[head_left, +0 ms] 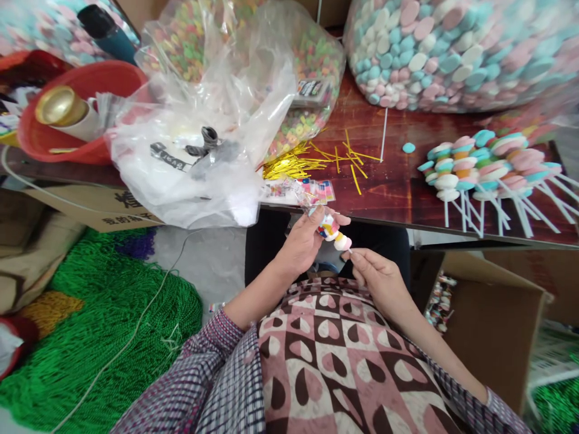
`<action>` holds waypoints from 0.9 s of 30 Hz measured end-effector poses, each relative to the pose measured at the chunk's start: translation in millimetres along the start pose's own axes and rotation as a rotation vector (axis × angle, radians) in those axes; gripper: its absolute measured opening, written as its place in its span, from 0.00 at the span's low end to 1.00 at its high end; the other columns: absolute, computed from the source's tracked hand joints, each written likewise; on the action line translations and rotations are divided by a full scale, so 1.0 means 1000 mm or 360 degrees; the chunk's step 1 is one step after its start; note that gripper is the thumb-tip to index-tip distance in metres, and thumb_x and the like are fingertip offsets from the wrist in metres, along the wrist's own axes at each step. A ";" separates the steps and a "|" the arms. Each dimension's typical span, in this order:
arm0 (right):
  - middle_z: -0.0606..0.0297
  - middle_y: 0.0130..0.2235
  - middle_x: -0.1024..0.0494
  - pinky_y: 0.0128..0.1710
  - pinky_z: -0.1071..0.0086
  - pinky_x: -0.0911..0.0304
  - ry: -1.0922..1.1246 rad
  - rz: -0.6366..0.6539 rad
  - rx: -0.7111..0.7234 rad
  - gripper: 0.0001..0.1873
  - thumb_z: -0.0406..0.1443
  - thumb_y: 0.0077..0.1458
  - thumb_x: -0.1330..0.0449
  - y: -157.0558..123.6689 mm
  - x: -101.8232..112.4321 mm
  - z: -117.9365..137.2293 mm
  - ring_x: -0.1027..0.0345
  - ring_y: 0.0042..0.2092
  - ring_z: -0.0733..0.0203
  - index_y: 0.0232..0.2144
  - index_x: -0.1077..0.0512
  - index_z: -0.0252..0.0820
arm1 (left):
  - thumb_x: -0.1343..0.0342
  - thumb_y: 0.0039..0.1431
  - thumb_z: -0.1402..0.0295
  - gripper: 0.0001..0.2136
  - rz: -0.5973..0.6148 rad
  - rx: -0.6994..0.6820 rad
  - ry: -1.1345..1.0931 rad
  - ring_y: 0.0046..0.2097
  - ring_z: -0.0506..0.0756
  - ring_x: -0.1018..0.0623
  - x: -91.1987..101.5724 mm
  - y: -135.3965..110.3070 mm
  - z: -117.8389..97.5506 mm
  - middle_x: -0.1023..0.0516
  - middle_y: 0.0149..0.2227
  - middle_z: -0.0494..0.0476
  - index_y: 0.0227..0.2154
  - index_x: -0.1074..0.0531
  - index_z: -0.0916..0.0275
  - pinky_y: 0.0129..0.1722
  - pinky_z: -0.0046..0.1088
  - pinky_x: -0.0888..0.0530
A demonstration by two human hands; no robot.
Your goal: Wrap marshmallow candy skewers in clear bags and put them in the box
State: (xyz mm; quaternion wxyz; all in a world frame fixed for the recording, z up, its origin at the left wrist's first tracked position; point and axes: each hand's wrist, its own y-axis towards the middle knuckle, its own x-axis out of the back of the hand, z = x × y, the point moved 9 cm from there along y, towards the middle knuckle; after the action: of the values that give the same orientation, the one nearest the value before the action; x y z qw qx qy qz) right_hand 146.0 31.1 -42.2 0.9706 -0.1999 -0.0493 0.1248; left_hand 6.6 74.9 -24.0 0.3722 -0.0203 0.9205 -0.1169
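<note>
Over my lap, at the table's front edge, a marshmallow skewer (342, 242) points down to the right, its upper part inside a small clear printed bag (329, 226). My left hand (305, 238) is closed round the bag, thumb on top. The fingers of my right hand (373, 265) pinch the white stick below the lowest pink and white marshmallow. Just beyond my left hand, flat printed bags (316, 191) lie at the table edge beside a bundle of gold twist ties (294, 163). Finished-looking marshmallow skewers (493, 160) are piled at the right of the table.
Big clear sacks of marshmallows (434, 54) and coloured rings (303, 123) stand behind. A crumpled plastic bag (203, 175) and red basin (36, 129) are on the left. Below right, an open carton (493, 319) contains wrapped skewers; green bead strings (113, 301) cover the floor at left.
</note>
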 end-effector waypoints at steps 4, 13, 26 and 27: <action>0.77 0.16 0.46 0.20 0.71 0.63 0.0221 0.0137 -0.0176 0.17 0.48 0.55 0.39 0.003 -0.008 -0.005 0.58 0.19 0.70 0.33 0.27 0.39 | 0.40 0.55 0.52 0.16 0.0013 0.0037 0.0052 0.31 0.51 0.26 -0.001 -0.003 0.002 0.21 0.32 0.55 0.31 0.26 0.61 0.34 0.29 0.29; 0.80 0.13 0.48 0.17 0.73 0.65 0.0472 0.0422 -0.0394 0.17 0.48 0.53 0.38 0.002 -0.026 -0.006 0.63 0.16 0.72 0.29 0.29 0.40 | 0.43 0.56 0.49 0.18 0.0018 0.0212 0.0053 0.29 0.52 0.24 0.006 -0.004 0.013 0.19 0.35 0.57 0.35 0.28 0.61 0.32 0.30 0.28; 0.77 0.16 0.43 0.17 0.74 0.63 0.0204 0.0152 -0.0086 0.23 0.50 0.55 0.40 0.014 -0.021 0.013 0.57 0.18 0.71 0.43 0.26 0.38 | 0.37 0.47 0.74 0.21 0.0199 0.0108 0.0247 0.51 0.59 0.23 -0.012 -0.006 -0.010 0.26 0.55 0.58 0.45 0.33 0.58 0.37 0.27 0.28; 0.77 0.16 0.43 0.18 0.74 0.62 0.0197 0.0158 -0.0077 0.22 0.50 0.55 0.40 0.014 -0.022 0.014 0.57 0.18 0.71 0.43 0.26 0.38 | 0.37 0.48 0.73 0.20 0.0177 0.0096 0.0252 0.50 0.58 0.22 -0.011 -0.006 -0.010 0.26 0.54 0.58 0.44 0.33 0.58 0.36 0.26 0.28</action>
State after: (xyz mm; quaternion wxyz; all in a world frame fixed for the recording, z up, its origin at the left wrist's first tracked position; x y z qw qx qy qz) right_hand 119.7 42.7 -35.8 0.9593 -0.2328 0.0177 0.1591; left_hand 7.3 72.5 -8.3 0.3046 0.0513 0.9429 -0.1249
